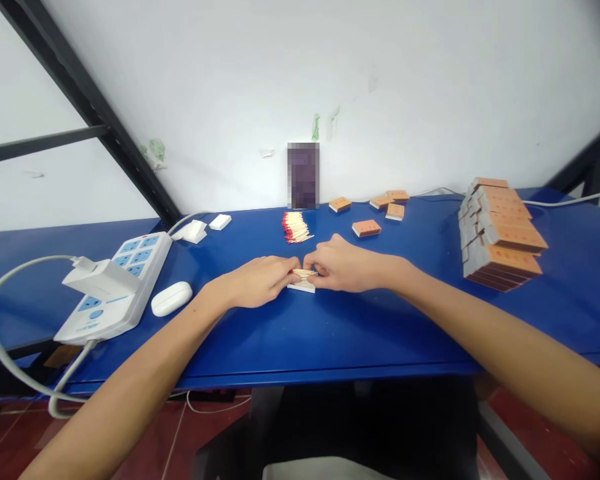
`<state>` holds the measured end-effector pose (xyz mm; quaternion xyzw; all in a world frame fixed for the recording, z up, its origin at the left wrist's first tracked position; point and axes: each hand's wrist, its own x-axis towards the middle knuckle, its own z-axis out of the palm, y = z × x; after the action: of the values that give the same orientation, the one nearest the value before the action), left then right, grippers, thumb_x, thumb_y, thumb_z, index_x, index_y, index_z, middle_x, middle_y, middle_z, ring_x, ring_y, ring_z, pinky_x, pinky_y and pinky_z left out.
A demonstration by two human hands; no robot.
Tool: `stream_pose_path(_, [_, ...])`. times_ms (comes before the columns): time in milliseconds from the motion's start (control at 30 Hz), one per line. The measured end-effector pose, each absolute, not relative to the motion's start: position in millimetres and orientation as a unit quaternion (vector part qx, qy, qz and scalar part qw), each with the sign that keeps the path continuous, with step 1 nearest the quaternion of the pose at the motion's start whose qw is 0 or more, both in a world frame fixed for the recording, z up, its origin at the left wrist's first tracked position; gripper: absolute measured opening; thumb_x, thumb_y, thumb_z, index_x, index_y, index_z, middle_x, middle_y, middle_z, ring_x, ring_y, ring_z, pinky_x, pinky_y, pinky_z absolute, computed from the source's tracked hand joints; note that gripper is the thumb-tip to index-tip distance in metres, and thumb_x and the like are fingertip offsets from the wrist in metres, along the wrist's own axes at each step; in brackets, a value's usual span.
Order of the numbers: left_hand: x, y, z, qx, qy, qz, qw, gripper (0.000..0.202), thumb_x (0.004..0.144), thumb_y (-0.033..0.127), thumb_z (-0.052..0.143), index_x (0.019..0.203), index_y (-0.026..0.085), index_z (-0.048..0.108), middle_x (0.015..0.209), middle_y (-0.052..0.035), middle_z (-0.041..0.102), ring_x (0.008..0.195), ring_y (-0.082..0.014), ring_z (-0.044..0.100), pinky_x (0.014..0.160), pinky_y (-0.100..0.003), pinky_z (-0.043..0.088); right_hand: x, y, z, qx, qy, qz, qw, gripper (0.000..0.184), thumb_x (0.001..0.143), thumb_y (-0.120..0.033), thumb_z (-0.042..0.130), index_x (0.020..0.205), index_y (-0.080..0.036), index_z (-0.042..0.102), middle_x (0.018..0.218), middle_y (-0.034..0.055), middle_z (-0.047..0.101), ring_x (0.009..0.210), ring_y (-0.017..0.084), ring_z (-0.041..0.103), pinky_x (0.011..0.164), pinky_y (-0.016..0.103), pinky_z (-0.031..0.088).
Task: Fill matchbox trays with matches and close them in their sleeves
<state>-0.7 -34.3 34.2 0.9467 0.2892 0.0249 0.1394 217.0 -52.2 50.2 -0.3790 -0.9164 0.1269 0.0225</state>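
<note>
Between my two hands lies a small white matchbox tray (305, 287) on the blue table. A little bundle of matches (306, 273) rests in or just over it, pinched at both ends. My left hand (263, 280) has its thumb and fingers closed on the left end, where red heads show. From the other side, my right hand (341, 264) closes its curled fingers on the right end. Fingers cover part of the tray and the matches. Just beyond my hands, a loose pile of red-headed matches (297, 227) lies on the table.
Orange matchboxes (367, 229) lie scattered behind my right hand, and a tall stack of matchboxes (505, 233) stands at the right. Leftward are white trays (195, 231), a white earbud case (172, 299) and a power strip (125, 280) with a cable. A blurred dark rectangle (303, 177) stands by the wall.
</note>
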Motion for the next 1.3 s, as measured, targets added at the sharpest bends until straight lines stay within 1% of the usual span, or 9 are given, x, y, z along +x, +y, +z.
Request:
stream_pose_path(167, [-2,-32,32,0.947,0.281,0.054,0.146,0.032,0.103,0.039,0.037,0.089,0.019,0.058,0.087,-0.0033,0.066,0.074,-0.0169,0.058,0.066,-0.028,0.039,217,-50,49,-0.388,-0.908,0.146,0.049,0.021,0.089,-0.030,0.056,0.081,-0.018,0.071,0.066,0.0001,0.065,0.060,0.013,0.051,0.081,0.034,0.032])
stream_pose_path(300, [1,-32,32,0.941,0.297,0.066,0.149,0.031,0.100,0.039,0.041,0.089,0.019,0.061,0.074,-0.0009,0.062,0.064,-0.0146,0.054,0.060,-0.026,0.036,224,-48,48,-0.378,-0.903,0.190,0.077,0.022,0.086,-0.029,0.058,0.093,-0.018,0.076,0.068,0.0018,0.068,0.060,0.013,0.055,0.068,0.028,0.036])
stream_pose_path(433, [3,-32,30,0.939,0.308,0.072,0.133,0.027,0.098,0.036,0.043,0.089,0.019,0.061,0.070,0.0004,0.060,0.061,-0.0139,0.051,0.059,-0.026,0.035,226,-47,48,-0.370,-0.904,0.200,0.080,0.022,0.087,-0.027,0.056,0.091,-0.018,0.076,0.068,0.0015,0.068,0.059,0.013,0.054,0.063,0.026,0.035])
stream_pose_path(633, [1,-34,28,0.953,0.284,0.086,0.062,0.021,0.090,0.035,0.052,0.099,0.019,0.063,0.089,-0.0029,0.062,0.077,-0.0178,0.058,0.071,-0.030,0.044,226,-43,46,-0.366,-0.909,0.186,0.070,0.022,0.092,-0.027,0.054,0.086,-0.017,0.073,0.069,0.0015,0.065,0.059,0.012,0.048,0.061,0.026,0.030])
stream_pose_path(767, [1,-32,25,0.956,0.273,0.106,0.034,0.022,0.087,0.035,0.057,0.099,0.019,0.066,0.103,-0.0054,0.062,0.092,-0.0207,0.061,0.082,-0.032,0.048,226,-40,41,-0.356,-0.919,0.149,0.082,0.020,0.091,-0.024,0.054,0.087,-0.017,0.073,0.078,0.0045,0.065,0.072,0.016,0.052,0.065,0.028,0.031])
stream_pose_path(867, [1,-30,23,0.956,0.272,0.108,0.035,0.020,0.090,0.036,0.056,0.096,0.019,0.066,0.101,-0.0043,0.065,0.089,-0.0192,0.062,0.081,-0.031,0.048,228,-38,38,-0.338,-0.925,0.143,0.096,0.023,0.093,-0.024,0.051,0.088,-0.016,0.072,0.087,0.0077,0.065,0.083,0.019,0.053,0.073,0.030,0.036])
stream_pose_path(967, [1,-28,22,0.955,0.271,0.120,0.024,0.022,0.092,0.038,0.057,0.098,0.020,0.067,0.098,-0.0035,0.068,0.088,-0.0192,0.063,0.079,-0.032,0.048,231,-35,34,-0.335,-0.926,0.140,0.104,0.023,0.093,-0.022,0.049,0.088,-0.017,0.071,0.090,0.0079,0.063,0.085,0.020,0.053,0.077,0.031,0.037])
stream_pose_path(1133, [0,-24,20,0.954,0.264,0.144,0.002,0.025,0.092,0.043,0.061,0.097,0.019,0.069,0.098,-0.0047,0.070,0.091,-0.0213,0.063,0.079,-0.033,0.048,234,-30,30,-0.355,-0.919,0.118,0.126,0.015,0.088,-0.018,0.054,0.088,-0.016,0.068,0.091,0.0059,0.060,0.078,0.016,0.052,0.070,0.028,0.036])
stream_pose_path(1300, [-1,-18,14,0.947,0.270,0.174,-0.013,0.022,0.094,0.039,0.060,0.099,0.021,0.072,0.108,-0.0056,0.070,0.097,-0.0217,0.064,0.083,-0.034,0.049,232,-28,29,-0.376,-0.912,0.073,0.145,0.021,0.090,-0.023,0.055,0.103,-0.019,0.071,0.091,0.0052,0.062,0.078,0.016,0.054,0.067,0.027,0.032])
